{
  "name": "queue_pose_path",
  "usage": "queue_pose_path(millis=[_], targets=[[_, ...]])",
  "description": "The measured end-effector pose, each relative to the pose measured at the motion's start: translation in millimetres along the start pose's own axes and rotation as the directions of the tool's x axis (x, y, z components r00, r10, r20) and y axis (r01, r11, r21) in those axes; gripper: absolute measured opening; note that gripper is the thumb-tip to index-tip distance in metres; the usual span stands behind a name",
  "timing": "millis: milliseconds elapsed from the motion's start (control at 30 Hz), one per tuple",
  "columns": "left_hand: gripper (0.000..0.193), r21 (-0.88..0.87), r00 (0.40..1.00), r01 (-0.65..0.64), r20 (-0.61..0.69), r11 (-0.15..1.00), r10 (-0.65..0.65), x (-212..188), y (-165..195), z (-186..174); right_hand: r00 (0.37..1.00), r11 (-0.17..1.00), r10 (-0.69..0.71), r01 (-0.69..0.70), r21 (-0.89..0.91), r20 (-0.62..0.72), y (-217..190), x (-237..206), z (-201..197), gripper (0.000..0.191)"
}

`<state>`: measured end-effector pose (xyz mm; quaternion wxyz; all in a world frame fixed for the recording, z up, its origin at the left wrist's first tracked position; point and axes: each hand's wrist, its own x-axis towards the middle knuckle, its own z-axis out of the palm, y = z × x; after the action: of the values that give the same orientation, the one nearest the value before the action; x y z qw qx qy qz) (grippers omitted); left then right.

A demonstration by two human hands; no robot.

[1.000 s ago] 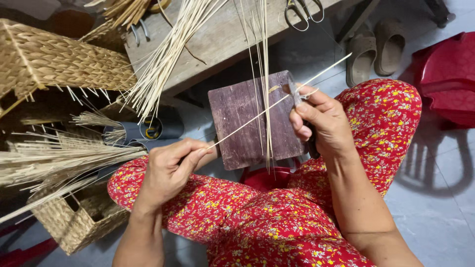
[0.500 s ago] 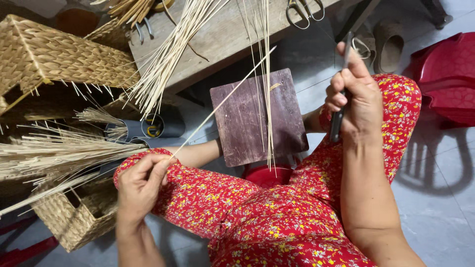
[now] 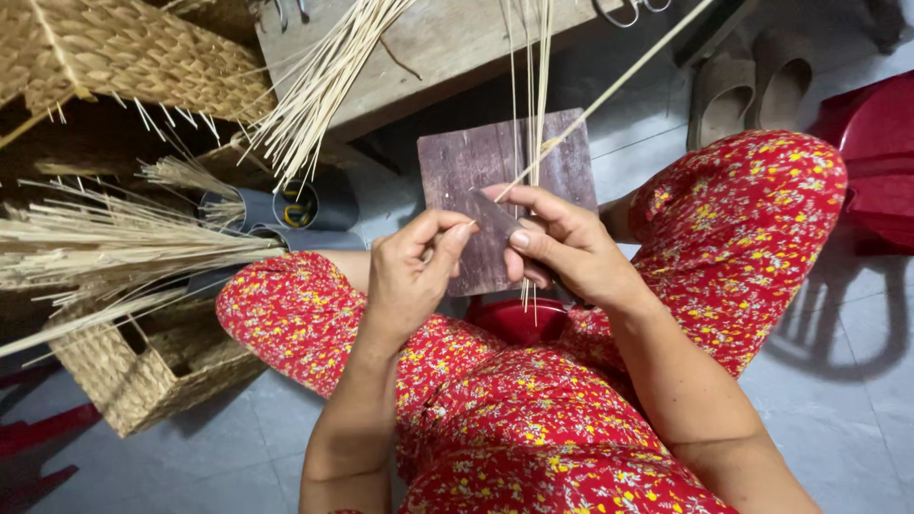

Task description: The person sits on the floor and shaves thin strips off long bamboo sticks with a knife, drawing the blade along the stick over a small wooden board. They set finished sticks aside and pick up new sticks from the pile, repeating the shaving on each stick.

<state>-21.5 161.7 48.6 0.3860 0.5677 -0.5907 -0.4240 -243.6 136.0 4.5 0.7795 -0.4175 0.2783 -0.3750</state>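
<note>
2 woven baskets in view: one at the top left corner (image 3: 114, 57), contents not visible; one open-topped on the floor at lower left (image 3: 143, 371), inside looks dark, can't tell what's in it. 2 grey tubes (image 3: 286, 205) lie just behind the left knee w/ bundles of pale straw (image 3: 114, 247) fanning out to the left. Another straw bundle (image 3: 324, 76) hangs over the front edge of the wooden bench (image 3: 447, 48). Scissors (image 3: 628, 9) at the bench's far edge, partly cut off. 2 sandals (image 3: 752, 90) on the floor at upper right, beside a red plastic stool (image 3: 876, 143).

1 dark wooden board (image 3: 476, 171) sits on the lap, between the knees, approx 5 thin straws hanging down across it. 1 long thin reed (image 3: 609, 90) runs diagonally, long axis from the board's middle up to the top right, far end pointing past the bench.

Right hand (image 3: 571, 247) pinches the reed's lower end between thumb and fingers, w/ a dark blade-like piece under the thumb. Left hand (image 3: 414, 271) is curled, thumb and forefinger pinched together at the blade's tip, over the board's lower edge
</note>
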Motion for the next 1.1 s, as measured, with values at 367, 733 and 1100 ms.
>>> queue_pose_path(millis=[367,733,1100], targets=[[0.011,0.015,0.994,-0.085,0.070,0.996,0.084,-1.5,-0.1,-12.2,0.991,0.996,-0.031,0.042,0.079,-0.130,0.4,-0.5,-13.7,0.038],[0.010,0.107,0.996,-0.064,0.065,0.992,0.057,-20.9,0.4,-45.4,0.941,0.974,-0.132,0.181,0.137,-0.311,-29.9,-18.4,-49.9,0.040],[0.010,0.282,0.994,-0.101,0.071,0.954,0.084,-40.4,3.1,-70.1,0.905,0.950,-0.205,0.276,0.148,-0.373,-37.3,-36.5,-73.5,0.039]])
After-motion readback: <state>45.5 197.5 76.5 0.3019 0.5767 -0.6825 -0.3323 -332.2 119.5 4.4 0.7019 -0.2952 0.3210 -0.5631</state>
